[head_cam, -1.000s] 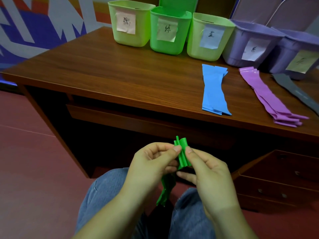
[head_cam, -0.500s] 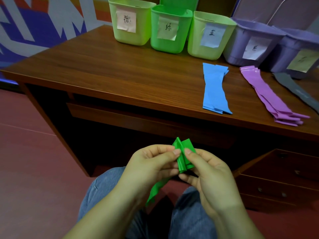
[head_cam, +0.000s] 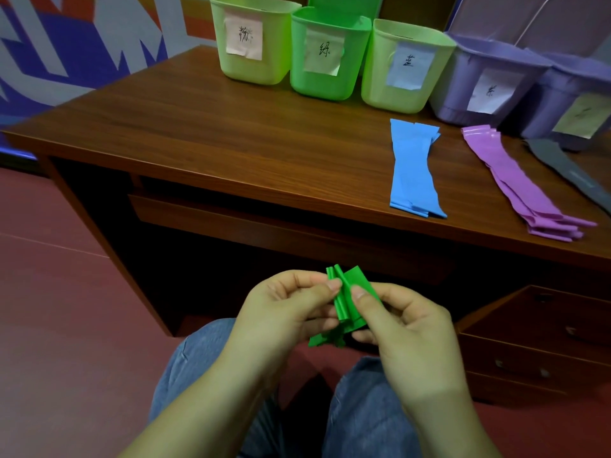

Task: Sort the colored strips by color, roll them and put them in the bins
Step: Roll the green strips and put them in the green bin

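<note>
1. Progress, as I judge it: sorting looks done, since the strips on the desk [head_cam: 231, 150] lie in single-colour stacks. Rolling and binning are underway.
2. Left to do: the blue stack [head_cam: 411, 170], the purple stack [head_cam: 522, 190] and the grey strip [head_cam: 568, 173] lie flat and unrolled, well beyond the grip and to its right.
3. Bins: five stand further off, along the desk's back edge. The green bin [head_cam: 327, 84] sits straight ahead of the grip; what any bin holds is hidden.
4. Grip: the left hand [head_cam: 281, 312] and the right hand [head_cam: 400, 322] both pinch the green strips [head_cam: 344, 302] between thumb and curled fingers, held over the lap, short of the desk edge.
5. Look of the strips: several thin, glossy bands bunched upright, their top ends fanning above the thumbs. A short loose tail hangs below the grip, so I judge the roll nearly wound up.
</note>
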### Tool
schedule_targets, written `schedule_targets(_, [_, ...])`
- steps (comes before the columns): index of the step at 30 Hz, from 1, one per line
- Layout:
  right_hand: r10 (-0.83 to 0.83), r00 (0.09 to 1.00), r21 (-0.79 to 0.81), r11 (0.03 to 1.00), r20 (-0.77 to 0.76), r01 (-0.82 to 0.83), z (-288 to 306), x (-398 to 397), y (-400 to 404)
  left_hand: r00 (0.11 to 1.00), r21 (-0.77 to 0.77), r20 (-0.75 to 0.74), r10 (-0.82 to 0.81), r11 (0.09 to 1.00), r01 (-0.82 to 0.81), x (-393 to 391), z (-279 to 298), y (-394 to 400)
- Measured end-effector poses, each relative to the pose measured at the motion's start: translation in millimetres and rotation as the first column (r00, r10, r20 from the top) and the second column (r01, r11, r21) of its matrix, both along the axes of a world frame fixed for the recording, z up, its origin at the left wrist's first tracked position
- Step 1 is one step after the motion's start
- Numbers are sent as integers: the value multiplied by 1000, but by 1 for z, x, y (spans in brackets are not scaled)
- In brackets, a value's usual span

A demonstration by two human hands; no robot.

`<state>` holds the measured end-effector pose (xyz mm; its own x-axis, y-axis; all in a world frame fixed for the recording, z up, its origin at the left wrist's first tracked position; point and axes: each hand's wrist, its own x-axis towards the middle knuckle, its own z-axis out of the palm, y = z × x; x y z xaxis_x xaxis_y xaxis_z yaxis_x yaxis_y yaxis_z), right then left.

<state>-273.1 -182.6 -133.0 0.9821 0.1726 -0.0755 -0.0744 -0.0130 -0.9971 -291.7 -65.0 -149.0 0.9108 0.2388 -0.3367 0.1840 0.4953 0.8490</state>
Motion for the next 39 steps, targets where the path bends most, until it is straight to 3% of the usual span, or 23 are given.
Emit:
schedule_targets(14, [36, 998, -53, 998, 59, -33, -7, 0, -2, 1000, -22, -5, -7, 1000, 7, -1, 1, -3])
schedule_targets(20, [97, 988, -178, 981, 123, -74, -12, 2, -5, 999, -51, -36, -33, 998, 31, -1, 0, 0])
schedule_targets(24, [122, 990, -148, 983, 63, -112, -12, 4, -8, 997, -77, -63, -47, 996, 42, -1, -1, 2])
schedule_targets(29, [24, 1000, -58, 998, -18, -25, -13, 11, -11, 997, -93, -70, -17, 996, 10, -1, 1, 2])
schedule_targets(32, [-25, 998, -109, 994, 65, 32, -13, 15, -15, 997, -73, -70, -14, 997, 9, -1, 2, 1])
schedule_targets(39, [105, 992, -155, 984, 73, -93, -12, 8, -8, 998, -51, -53, -46, 998, 43, -2, 4, -3])
